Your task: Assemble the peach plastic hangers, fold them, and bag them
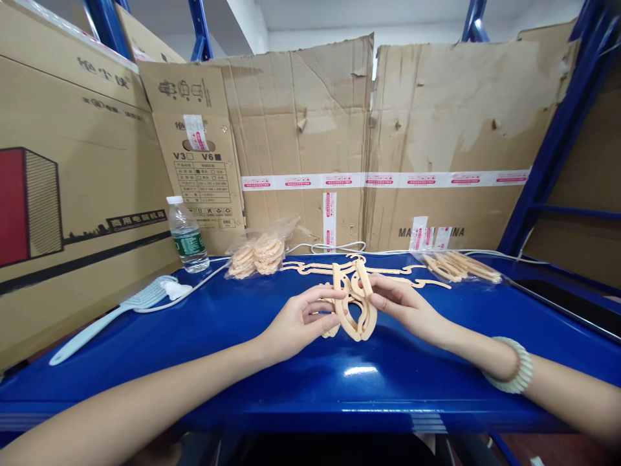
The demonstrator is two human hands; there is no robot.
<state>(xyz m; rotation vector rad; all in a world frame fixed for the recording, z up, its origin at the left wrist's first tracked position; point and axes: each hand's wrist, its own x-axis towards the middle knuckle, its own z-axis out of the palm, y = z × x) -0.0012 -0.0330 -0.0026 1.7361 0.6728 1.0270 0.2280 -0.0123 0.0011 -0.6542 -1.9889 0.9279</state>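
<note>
My left hand and my right hand hold a light wooden folding hanger between them, just over the blue tabletop. Its curved arms are folded close together, their pointed ends toward me. The fingers of my left hand close on the left side; my right thumb and fingers pinch the right side. More curved wooden pieces show partly behind my left fingers. Flat wooden hangers with hooked ends lie spread behind my hands, partly hidden by them.
Bagged wooden pieces lie at back left, another bag of wooden pieces at back right. A water bottle, pale blue hairbrush, white cable and dark flat device are around. Cardboard walls the back and left.
</note>
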